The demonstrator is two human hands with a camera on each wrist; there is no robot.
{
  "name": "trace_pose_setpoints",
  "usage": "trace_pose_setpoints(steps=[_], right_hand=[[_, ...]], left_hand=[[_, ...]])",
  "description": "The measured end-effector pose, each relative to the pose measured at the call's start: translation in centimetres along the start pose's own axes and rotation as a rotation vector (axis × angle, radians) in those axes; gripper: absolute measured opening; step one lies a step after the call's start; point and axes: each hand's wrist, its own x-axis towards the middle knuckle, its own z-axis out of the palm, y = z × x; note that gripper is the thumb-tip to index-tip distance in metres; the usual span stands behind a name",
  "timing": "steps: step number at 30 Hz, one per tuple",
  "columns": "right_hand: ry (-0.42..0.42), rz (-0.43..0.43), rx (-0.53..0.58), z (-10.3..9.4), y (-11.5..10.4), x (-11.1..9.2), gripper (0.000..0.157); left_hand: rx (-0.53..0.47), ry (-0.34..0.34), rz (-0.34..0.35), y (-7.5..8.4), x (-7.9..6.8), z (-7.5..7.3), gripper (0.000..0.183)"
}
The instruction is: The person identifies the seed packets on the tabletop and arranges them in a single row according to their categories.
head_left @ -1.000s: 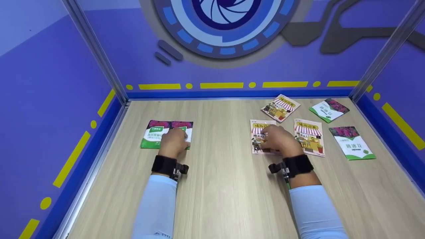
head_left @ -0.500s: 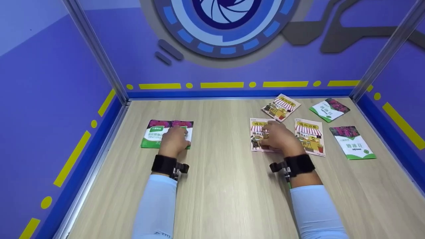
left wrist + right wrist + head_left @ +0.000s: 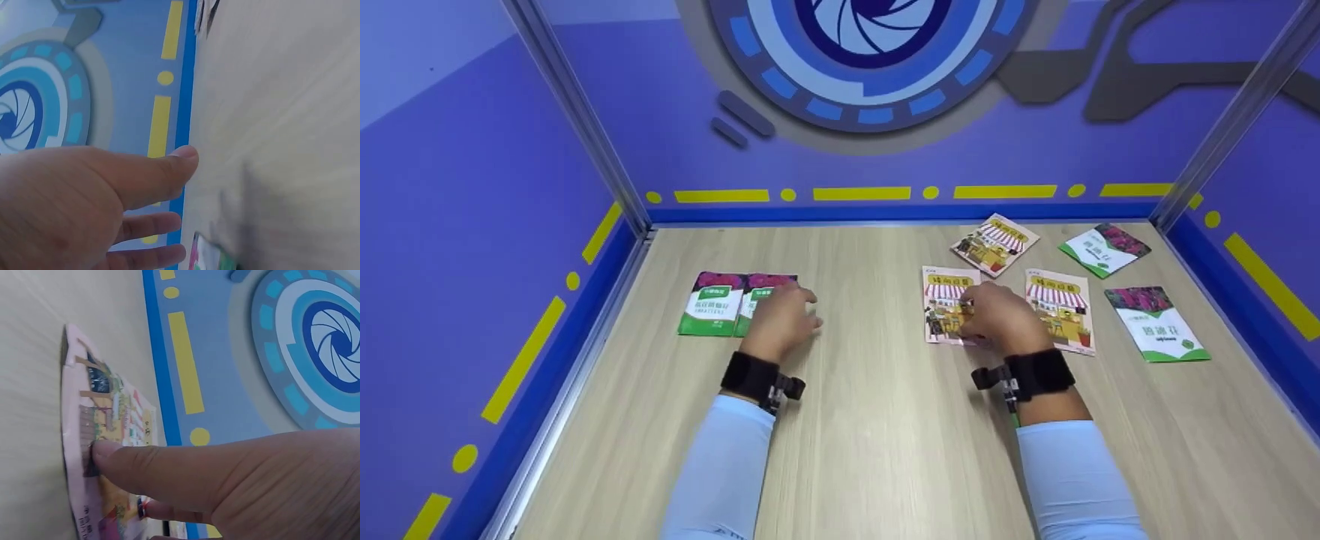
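Two white-and-green seed packets with purple flowers lie side by side at the left: the left packet (image 3: 711, 307) in full, the right packet (image 3: 761, 282) partly hidden by my left hand (image 3: 781, 319). In the left wrist view that hand's thumb (image 3: 160, 174) and fingers stretch out and hold nothing. My right hand (image 3: 1009, 319) touches a pink seed packet (image 3: 947, 296) printed with a striped awning. Its thumb (image 3: 135, 464) rests on the packet's lower part, fingers farther up. Beside it lies a second pink packet (image 3: 1057, 296), its left edge partly covered by the hand.
A third pink packet (image 3: 996, 244) lies tilted behind the others. Two more white-and-green packets are at the right, one slanted near the back corner (image 3: 1105, 250) and one closer (image 3: 1162, 330). Blue printed walls enclose the wooden table (image 3: 870, 420) at the back and sides.
My left hand has moved right, off the face of the white-and-green packets, uncovering more of the right one. The pink packet under my right hand has shifted slightly left and back.
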Motion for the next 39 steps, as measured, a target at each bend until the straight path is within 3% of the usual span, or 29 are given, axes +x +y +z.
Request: trace_pose_setpoints(steps=[6,11,17,23,28,32,36,39], right_hand=[[0.039,-0.060,-0.097,2.5,-2.9,1.1,0.051],[0.054,-0.084,-0.133,4.2,-5.6,1.7,0.063],[0.068,-0.096,-0.213,4.9,-7.4,1.7,0.066],[0.064,-0.137,-0.213,5.2,-8.1,1.5,0.066],[0.013,-0.145,-0.189,5.5,-8.1,1.2,0.068],[-0.019,-0.201,-0.148,5.4,-8.1,1.0,0.067],[-0.039,-0.271,-0.126,5.3,-8.1,1.0,0.063],[-0.042,-0.277,-0.123,5.1,-8.1,1.0,0.061]], left_hand=[[0.035,0.001,0.122,1.2,-0.4,0.8,0.037],[0.042,-0.005,0.159,2.2,-0.5,1.0,0.036],[0.098,-0.055,0.196,3.8,-0.4,2.0,0.039],[0.160,-0.093,0.261,5.1,-0.4,3.0,0.032],[0.233,-0.106,0.299,5.6,-0.9,3.6,0.029],[0.245,-0.122,0.333,5.9,-1.1,4.1,0.030],[0.224,-0.122,0.325,5.8,-1.2,4.3,0.023],[0.210,-0.122,0.300,5.6,-1.1,4.2,0.016]])
